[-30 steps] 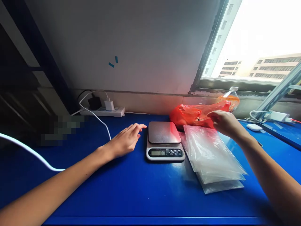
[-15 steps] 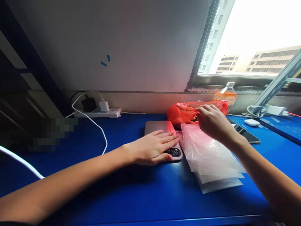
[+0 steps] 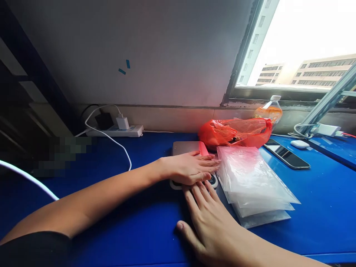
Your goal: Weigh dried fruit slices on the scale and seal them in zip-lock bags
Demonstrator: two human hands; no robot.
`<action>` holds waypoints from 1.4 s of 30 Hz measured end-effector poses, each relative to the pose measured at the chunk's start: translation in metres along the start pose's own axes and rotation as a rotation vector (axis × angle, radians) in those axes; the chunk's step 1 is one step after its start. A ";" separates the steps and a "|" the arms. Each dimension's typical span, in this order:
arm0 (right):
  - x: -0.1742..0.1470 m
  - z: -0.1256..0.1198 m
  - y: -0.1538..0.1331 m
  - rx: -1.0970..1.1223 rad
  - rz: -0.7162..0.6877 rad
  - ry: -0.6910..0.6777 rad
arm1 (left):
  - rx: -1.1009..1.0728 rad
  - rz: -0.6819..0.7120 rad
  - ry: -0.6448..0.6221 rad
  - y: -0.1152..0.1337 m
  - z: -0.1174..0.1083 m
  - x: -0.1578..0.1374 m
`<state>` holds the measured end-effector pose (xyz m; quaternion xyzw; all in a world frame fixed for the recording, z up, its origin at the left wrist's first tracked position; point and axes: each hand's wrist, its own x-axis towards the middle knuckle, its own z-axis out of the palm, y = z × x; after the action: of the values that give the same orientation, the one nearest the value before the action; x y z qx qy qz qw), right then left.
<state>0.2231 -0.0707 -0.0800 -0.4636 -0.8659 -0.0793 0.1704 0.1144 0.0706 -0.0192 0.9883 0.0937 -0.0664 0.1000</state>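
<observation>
My left hand (image 3: pixel 191 167) lies flat over a kitchen scale (image 3: pixel 185 148), its fingers stretched to the right toward a stack of clear plastic bags (image 3: pixel 254 178). Only the scale's back part and bits of its front edge show around the hand. Just in front, my right hand (image 3: pixel 207 217) is spread out, thumb apart, with its fingertips at the scale's front edge and close under my left palm. Neither hand holds anything that I can see. Behind the stack sits a red plastic bag (image 3: pixel 236 133), partly open, with dark contents I cannot make out.
A phone (image 3: pixel 287 154) and a white earbud case (image 3: pixel 299 144) lie on the right. At the wall stand an orange drink bottle (image 3: pixel 271 110) and a power strip (image 3: pixel 133 131) with chargers. White cables (image 3: pixel 119 146) cross the blue table (image 3: pixel 144 230) on the left.
My right hand has let go of the red bag and moved down and left to the scale's front edge. My left hand has shifted slightly right over the scale.
</observation>
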 end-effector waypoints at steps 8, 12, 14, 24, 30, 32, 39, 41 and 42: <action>0.000 -0.003 -0.005 0.013 0.002 -0.072 | -0.031 -0.065 -0.010 -0.042 -0.004 -0.005; 0.003 -0.011 -0.004 0.040 0.023 -0.150 | -0.012 -0.467 0.105 -0.109 -0.010 -0.025; 0.004 -0.012 -0.004 0.048 0.020 -0.170 | 0.019 -0.643 0.207 -0.142 -0.016 -0.045; 0.002 -0.010 -0.004 0.014 -0.012 -0.140 | 0.106 -0.537 0.593 -0.067 -0.017 -0.078; 0.003 -0.008 -0.005 0.000 0.002 -0.133 | -0.055 0.023 0.123 0.005 0.019 -0.049; 0.004 -0.009 -0.004 -0.006 -0.009 -0.120 | -0.072 -0.060 0.146 -0.017 0.020 -0.052; 0.003 -0.011 -0.004 0.015 -0.011 -0.140 | -0.049 -0.750 0.437 -0.127 0.010 -0.098; 0.003 -0.010 -0.004 0.024 -0.010 -0.138 | -0.036 -0.786 0.542 -0.124 0.009 -0.100; 0.003 -0.010 -0.004 0.029 -0.005 -0.141 | -0.026 -0.772 0.581 -0.116 0.010 -0.098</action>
<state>0.2203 -0.0737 -0.0698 -0.4635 -0.8779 -0.0346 0.1156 -0.0053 0.1628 -0.0355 0.8576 0.4787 0.1814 0.0501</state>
